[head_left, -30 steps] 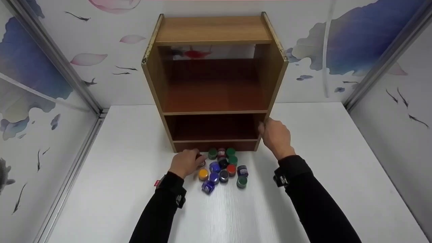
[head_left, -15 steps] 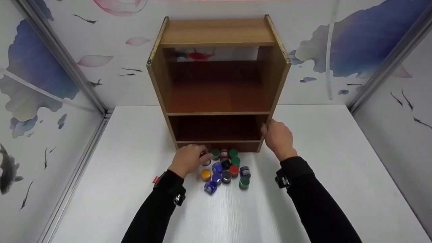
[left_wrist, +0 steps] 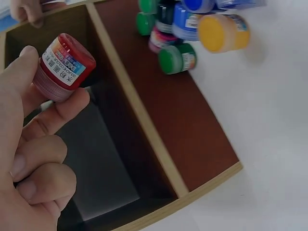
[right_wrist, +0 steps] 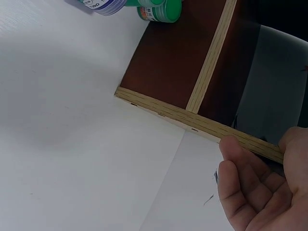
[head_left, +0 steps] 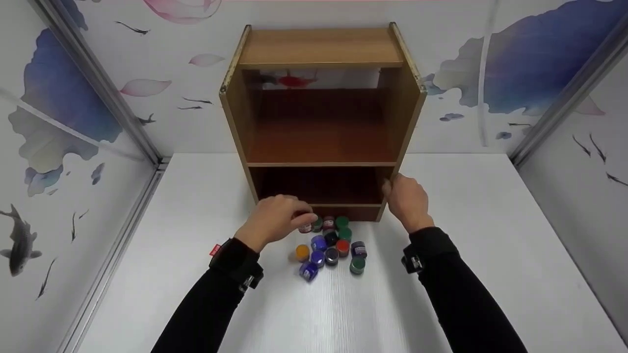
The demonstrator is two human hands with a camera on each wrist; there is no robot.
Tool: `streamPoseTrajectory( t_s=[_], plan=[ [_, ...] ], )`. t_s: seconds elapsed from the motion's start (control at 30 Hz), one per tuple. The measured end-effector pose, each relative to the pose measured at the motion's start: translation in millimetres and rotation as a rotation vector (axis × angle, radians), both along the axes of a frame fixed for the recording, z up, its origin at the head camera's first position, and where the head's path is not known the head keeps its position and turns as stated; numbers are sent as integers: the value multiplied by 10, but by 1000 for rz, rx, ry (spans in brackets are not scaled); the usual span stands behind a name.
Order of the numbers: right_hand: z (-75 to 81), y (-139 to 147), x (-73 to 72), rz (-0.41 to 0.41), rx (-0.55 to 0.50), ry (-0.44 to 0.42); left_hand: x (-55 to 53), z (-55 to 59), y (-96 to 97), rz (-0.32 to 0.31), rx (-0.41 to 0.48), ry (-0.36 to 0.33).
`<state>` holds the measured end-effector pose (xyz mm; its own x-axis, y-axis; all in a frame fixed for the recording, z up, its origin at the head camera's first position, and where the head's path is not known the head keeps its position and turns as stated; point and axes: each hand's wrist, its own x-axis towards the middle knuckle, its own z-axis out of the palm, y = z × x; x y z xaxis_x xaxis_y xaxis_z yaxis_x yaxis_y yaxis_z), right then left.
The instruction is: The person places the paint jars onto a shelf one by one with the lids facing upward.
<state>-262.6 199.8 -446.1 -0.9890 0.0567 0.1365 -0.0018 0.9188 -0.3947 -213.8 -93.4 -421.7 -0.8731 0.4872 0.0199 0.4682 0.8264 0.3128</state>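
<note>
My left hand (head_left: 276,218) is in front of the lower compartment of a wooden shelf unit (head_left: 321,47). Between thumb and fingers it pinches a small red paint jar (left_wrist: 68,62), clear in the left wrist view, with its labelled side facing that camera. On the other side, my right hand (head_left: 407,202) grips the front edge of the unit's right side panel (right_wrist: 207,126), thumb on the inner side and fingers outside. Several paint jars stand or lie close together before the base, among them an orange jar (head_left: 302,252), a red-lidded jar (head_left: 343,247) and a green jar (head_left: 357,265).
The unit stands on a white table (head_left: 471,274) near the back wall (head_left: 441,29). Printed side walls rise at left and right, with metal rails (head_left: 117,103) along the corners. The unit's middle shelf (head_left: 321,147) lies above the lower compartment.
My left hand has risen from the left edge of the jar cluster towards the lower compartment, with the red paint jar in its grip. My right hand stays on the side panel. The view shifts slightly.
</note>
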Motion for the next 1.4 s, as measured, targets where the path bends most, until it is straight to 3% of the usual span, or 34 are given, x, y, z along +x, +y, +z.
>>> streamPoseTrajectory(
  t_s=[0.23,0.63,1.03,1.27,1.4],
  plan=[
    [0,31,-17,-14,-11,-51,-48,280,40,0,24,35],
    [9,47,-14,-13,-12,-43,-164,651,154,50,41,117],
    [39,-4,15,8,-12,-30,-431,871,75,188,2,215],
    [49,-22,20,2,-19,-21,-551,992,12,245,34,170],
    [32,-20,20,-6,-18,-31,-608,1034,-34,280,8,197]
  ],
)
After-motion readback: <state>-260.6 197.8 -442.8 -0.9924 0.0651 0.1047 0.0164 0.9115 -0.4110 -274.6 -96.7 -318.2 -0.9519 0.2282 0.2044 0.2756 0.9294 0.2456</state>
